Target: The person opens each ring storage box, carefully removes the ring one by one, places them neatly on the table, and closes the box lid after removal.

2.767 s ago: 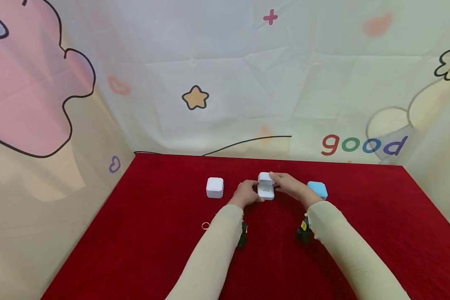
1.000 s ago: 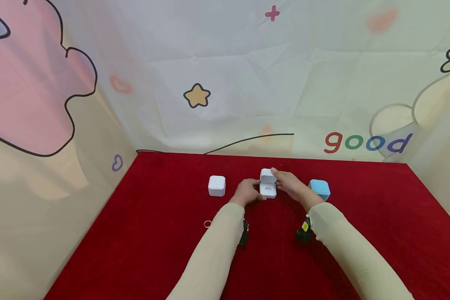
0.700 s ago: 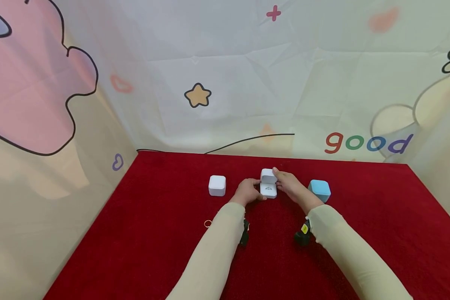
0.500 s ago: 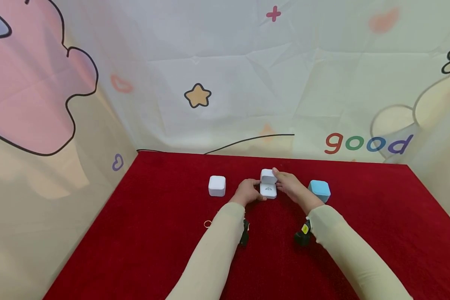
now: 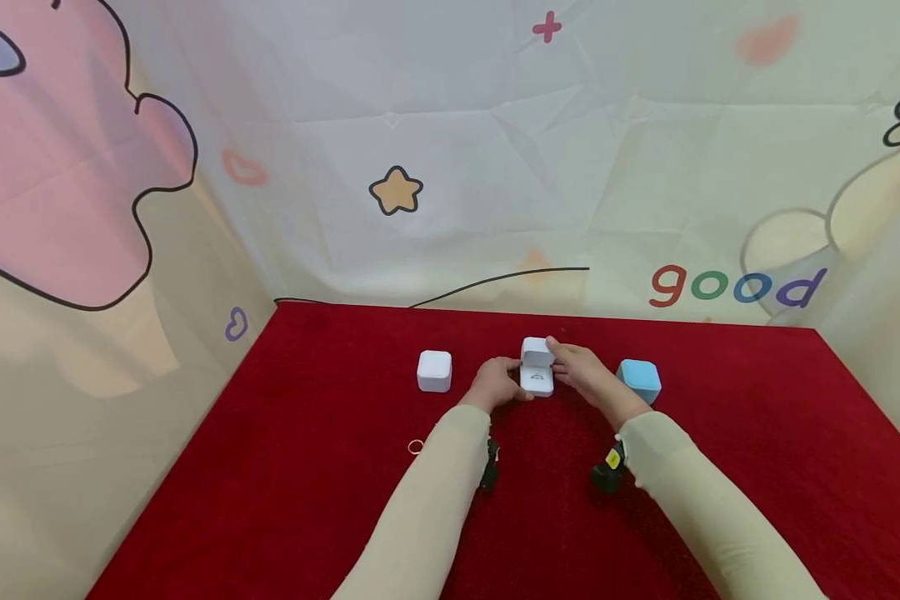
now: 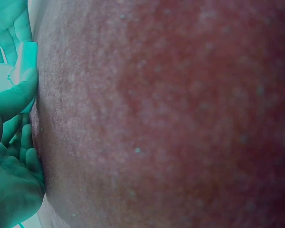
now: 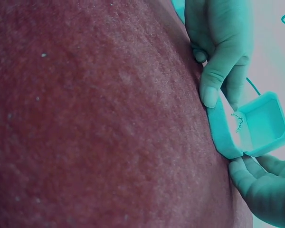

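An opened white ring box (image 5: 537,381) stands at the back middle of the red cloth, its lid raised. Set in its insert is a small silver ring (image 7: 238,121), seen as a toothed arc in the right wrist view. My left hand (image 5: 494,384) grips the base from the left, thumb on the front face. From the right, my right hand (image 5: 581,368) holds the box, thumb on the raised lid and fingers low by the hinge. In the left wrist view the box (image 6: 27,58) is partly covered by my left thumb.
A closed white box (image 5: 434,372) sits left of my left hand. Behind my right wrist is a light blue box (image 5: 640,380), partly covered. A gold ring (image 5: 416,447) lies beside my left sleeve. A printed curtain (image 5: 450,150) hangs behind the red cloth (image 5: 330,467).
The head view has shifted slightly since the earliest frame. Both hands keep their hold on the opened ring box, which stays in place.
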`<state>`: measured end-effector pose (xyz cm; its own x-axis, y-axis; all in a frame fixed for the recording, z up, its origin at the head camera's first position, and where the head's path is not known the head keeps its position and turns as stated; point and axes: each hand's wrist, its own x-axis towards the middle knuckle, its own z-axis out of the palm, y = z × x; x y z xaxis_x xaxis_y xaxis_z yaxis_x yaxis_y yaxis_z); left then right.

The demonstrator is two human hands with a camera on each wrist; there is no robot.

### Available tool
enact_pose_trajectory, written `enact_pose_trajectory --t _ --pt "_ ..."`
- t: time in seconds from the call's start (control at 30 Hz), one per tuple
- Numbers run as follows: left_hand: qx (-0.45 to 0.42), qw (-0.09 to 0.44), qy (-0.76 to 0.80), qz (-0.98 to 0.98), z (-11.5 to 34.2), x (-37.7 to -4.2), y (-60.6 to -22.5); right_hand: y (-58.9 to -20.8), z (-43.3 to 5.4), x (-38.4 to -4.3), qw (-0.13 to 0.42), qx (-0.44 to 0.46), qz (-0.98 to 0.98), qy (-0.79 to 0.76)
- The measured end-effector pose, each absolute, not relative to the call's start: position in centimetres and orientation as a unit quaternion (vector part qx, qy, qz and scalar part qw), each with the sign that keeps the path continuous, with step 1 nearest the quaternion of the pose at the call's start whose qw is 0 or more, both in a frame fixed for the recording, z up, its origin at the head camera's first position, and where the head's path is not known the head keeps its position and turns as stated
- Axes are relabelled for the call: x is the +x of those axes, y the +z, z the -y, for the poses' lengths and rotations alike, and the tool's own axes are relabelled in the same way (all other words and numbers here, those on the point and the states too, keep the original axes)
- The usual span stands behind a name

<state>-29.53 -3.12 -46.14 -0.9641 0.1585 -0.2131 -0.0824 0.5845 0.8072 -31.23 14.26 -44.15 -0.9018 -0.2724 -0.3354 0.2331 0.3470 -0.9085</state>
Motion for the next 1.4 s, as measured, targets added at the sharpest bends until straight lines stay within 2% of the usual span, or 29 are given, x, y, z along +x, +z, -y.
enact_pose_trajectory --t 0.63,1.03,1.4 --pt "0.018 0.136 0.454 -0.881 3.1 -29.4 -45.8 -44.1 -14.8 -30.1 0.182 0.016 -0.779 -0.600" --pt "0.020 0.125 0.452 -0.883 3.0 -29.0 -45.5 -43.7 -15.1 -29.1 0.120 0.060 -0.787 -0.603" --pt "0.020 0.127 0.452 -0.883 3.1 -29.0 -45.5 -44.2 -14.9 -28.1 0.110 0.056 -0.792 -0.597"
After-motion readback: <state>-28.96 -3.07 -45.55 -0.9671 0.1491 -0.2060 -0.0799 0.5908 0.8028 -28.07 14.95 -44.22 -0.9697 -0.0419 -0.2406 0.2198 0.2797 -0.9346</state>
